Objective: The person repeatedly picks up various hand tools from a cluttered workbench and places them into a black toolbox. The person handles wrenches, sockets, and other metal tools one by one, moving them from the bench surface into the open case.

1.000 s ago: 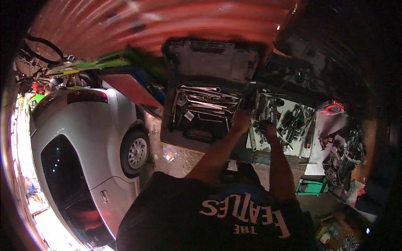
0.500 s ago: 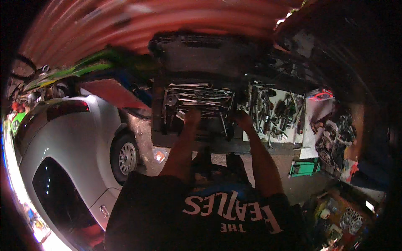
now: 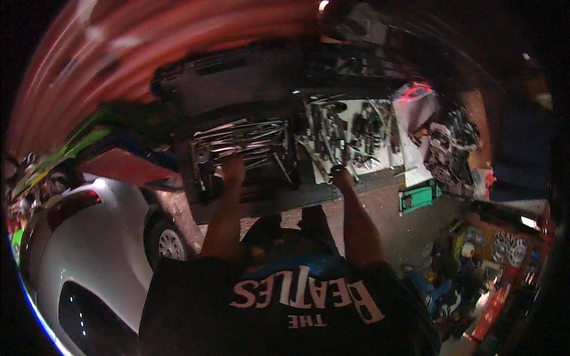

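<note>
Left hand (image 3: 231, 170): bare, positioned over the near left part of an opened black hard-sided tool case (image 3: 270, 200); its fingers were blurred, and whether anything was grasped could not be told. Right hand (image 3: 339, 177): bare, placed at the near edge of a flat white tray (image 3: 394, 158); its fingertips were lost against dark metal, so neither grip nor release could be told.

Hazards, as judged: knuckles could be scraped at the left fingers, because long silver steel wrenches (image 3: 249, 133) were crossed loosely about and beyond them. Small parts could be knocked off the tray by the right fingers, the pieces being crowded there; edges could be misjudged in dim light.

Containers: in the case, wrenches were heaped beyond the left fingers; farther off, its black lid (image 3: 231, 89) was raised. In the tray, assorted dark and silver metal tools (image 3: 362, 127) were spread beyond the right fingers.
</note>
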Available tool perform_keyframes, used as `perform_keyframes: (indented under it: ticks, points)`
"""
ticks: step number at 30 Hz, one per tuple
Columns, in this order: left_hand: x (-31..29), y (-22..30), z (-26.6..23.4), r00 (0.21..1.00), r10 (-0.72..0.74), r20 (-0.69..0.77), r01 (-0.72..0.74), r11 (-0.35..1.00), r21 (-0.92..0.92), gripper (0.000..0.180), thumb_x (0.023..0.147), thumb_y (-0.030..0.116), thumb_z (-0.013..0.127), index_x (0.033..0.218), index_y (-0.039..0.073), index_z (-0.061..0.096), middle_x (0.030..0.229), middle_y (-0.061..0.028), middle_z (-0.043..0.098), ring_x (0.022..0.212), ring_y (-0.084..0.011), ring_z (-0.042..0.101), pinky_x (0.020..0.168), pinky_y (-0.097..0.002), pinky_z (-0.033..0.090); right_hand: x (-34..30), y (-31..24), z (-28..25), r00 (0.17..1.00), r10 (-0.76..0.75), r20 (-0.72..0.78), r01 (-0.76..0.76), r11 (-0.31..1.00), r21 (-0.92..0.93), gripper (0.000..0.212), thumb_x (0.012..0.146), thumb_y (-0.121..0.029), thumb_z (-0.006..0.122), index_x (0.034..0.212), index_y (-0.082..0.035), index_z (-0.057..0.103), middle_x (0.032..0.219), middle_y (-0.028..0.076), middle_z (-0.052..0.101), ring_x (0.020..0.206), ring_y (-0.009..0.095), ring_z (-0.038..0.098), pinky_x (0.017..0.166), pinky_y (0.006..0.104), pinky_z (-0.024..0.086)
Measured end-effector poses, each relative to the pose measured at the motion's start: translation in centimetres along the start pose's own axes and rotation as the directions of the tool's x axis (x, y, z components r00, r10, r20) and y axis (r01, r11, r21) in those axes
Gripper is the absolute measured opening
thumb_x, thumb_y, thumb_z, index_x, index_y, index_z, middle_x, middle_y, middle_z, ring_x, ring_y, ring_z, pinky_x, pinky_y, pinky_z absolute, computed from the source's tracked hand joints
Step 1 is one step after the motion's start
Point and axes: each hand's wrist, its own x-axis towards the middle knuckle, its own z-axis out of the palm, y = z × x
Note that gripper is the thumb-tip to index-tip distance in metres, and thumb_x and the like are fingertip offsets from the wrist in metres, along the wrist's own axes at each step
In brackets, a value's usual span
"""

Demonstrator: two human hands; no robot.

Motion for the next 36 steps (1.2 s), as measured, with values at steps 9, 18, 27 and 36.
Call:
perform_keyframes:
  ticks: [9,18,27,36]
  points:
    - [-1.4,-0.1,-1.6,0.991,0.024,-0.131,-0.010,0.994,0.106,0.017,0.080,0.018,0.056,0.088,0.007,0.065,0.091,-0.0158,0.064,0.082,-0.0345,0.064,0.067,-0.0445,0.054,3.6,-10.2,-1.0,0.963,-0.237,-0.131,0.237,0.971,-0.017,0.022,0.079,-0.026,0.061,0.088,-0.006,0.062,0.072,0.012,0.062,0.066,0.030,0.063,0.060,0.0433,0.051]
    - [1.6,5.0,-5.1,0.991,0.055,-0.118,-0.063,0.996,-0.061,0.016,0.080,0.016,0.053,0.087,0.005,0.062,0.088,-0.0180,0.063,0.083,-0.0363,0.063,0.072,-0.0467,0.052,4.1,-6.3,0.1,0.984,-0.121,-0.133,0.117,0.992,-0.037,0.028,0.069,-0.012,0.067,0.096,-0.005,0.060,0.090,0.017,0.061,0.078,0.033,0.062,0.063,0.0428,0.053]
    - [2.6,12.6,-4.6,0.989,0.142,-0.038,-0.143,0.989,-0.026,0.028,0.079,0.014,0.055,0.105,0.005,0.060,0.103,-0.0182,0.063,0.095,-0.0361,0.061,0.077,-0.0464,0.052,-0.5,-0.1,-3.5,0.990,0.138,0.042,-0.133,0.762,0.633,0.021,0.074,-0.007,0.065,0.095,-0.006,0.064,0.080,0.010,0.069,0.058,0.023,0.064,0.056,0.0371,0.053]
    - [4.0,24.6,-5.0,0.955,0.055,0.290,-0.086,0.992,0.094,0.065,0.084,0.030,0.060,0.141,0.014,0.032,0.131,-0.0158,0.048,0.119,-0.0345,0.049,0.094,-0.0446,0.046,1.5,3.9,-9.8,0.958,0.264,0.109,-0.286,0.871,0.400,0.035,0.088,-0.034,0.049,0.107,-0.007,0.063,0.104,0.024,0.062,0.097,0.042,0.059,0.082,0.0464,0.048]
